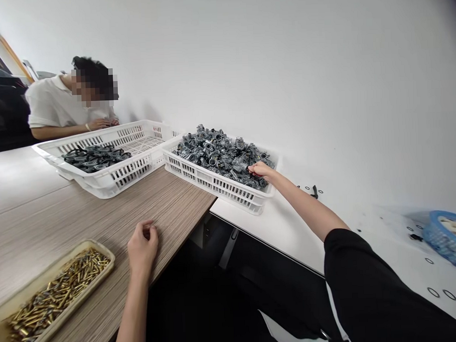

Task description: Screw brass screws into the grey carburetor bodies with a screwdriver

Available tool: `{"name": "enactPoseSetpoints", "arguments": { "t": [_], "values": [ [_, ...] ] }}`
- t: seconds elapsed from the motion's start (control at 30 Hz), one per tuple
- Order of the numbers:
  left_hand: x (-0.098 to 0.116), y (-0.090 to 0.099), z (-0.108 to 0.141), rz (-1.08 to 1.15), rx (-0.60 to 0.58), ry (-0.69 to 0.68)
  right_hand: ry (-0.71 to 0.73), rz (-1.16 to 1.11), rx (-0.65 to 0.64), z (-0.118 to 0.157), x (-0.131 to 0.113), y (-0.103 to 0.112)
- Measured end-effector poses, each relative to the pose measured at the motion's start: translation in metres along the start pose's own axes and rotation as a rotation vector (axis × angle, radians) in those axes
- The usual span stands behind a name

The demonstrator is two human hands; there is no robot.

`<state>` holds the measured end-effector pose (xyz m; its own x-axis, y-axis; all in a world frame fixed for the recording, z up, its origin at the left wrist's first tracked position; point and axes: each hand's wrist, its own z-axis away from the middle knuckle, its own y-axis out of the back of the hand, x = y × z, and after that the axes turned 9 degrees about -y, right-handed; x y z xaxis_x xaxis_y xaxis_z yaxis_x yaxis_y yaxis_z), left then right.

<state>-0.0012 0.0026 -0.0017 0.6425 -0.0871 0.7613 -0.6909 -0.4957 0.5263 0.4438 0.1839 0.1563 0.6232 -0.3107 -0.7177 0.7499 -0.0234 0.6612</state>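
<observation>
Grey rounded fittings with ring-shaped openings [208, 146]: heaped above the rim of a white slotted plastic basket [213, 184], just right of a second basket
Right hand [262, 171]: at the near right part of the heap, thumb and fingers pinched on one fitting [240, 165], which is blurred; a small bit of red shows below the fingers
Left hand [143, 246]: over the brown wood-grain tabletop [172, 198], near its edge, fingers loosely curled with thumb and forefinger apart; the palm is turned away, so I cannot tell whether it holds anything small
Second basket, white slotted plastic with sloping sides [107, 190]: dark grey parts with black loops [96, 158] lie at its left end
Cream rectangular tray [109, 252]: left of the left hand, filled with slender brass-coloured metal pieces [63, 289]
White tabletop [286, 241]: to the right, bearing thin black rings [433, 288] and a blue perforated basket [436, 238] of off-white pieces
Co-worker in a white shirt [51, 102]: beyond the second basket, head bowed, hands close together
</observation>
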Motion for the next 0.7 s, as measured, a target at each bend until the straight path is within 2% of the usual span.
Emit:
{"name": "enactPoseSetpoints", "arguments": {
  "t": [0.13,0.3,0.4,0.47,0.53,0.7],
  "values": [
    [0.002,-0.001,0.000,0.002,-0.008,-0.009,-0.015,-0.017,0.013,0.003,-0.013,0.005],
    [-0.001,-0.003,0.001,0.022,-0.008,-0.031,0.114,-0.092,-0.003,0.024,-0.041,0.008],
    [-0.001,-0.005,0.000,0.028,-0.001,-0.042,0.205,-0.135,-0.074,0.045,-0.059,-0.004],
    [0.002,-0.005,0.000,0.039,0.015,-0.049,0.258,-0.151,-0.145,0.059,-0.067,-0.023],
    [0.010,-0.005,0.001,0.052,0.049,-0.067,0.302,-0.155,-0.230,0.070,-0.071,-0.051],
    [0.036,0.003,0.017,-0.064,0.094,-0.304,0.380,-0.137,-0.436,0.087,-0.063,-0.155]
  ]
}}
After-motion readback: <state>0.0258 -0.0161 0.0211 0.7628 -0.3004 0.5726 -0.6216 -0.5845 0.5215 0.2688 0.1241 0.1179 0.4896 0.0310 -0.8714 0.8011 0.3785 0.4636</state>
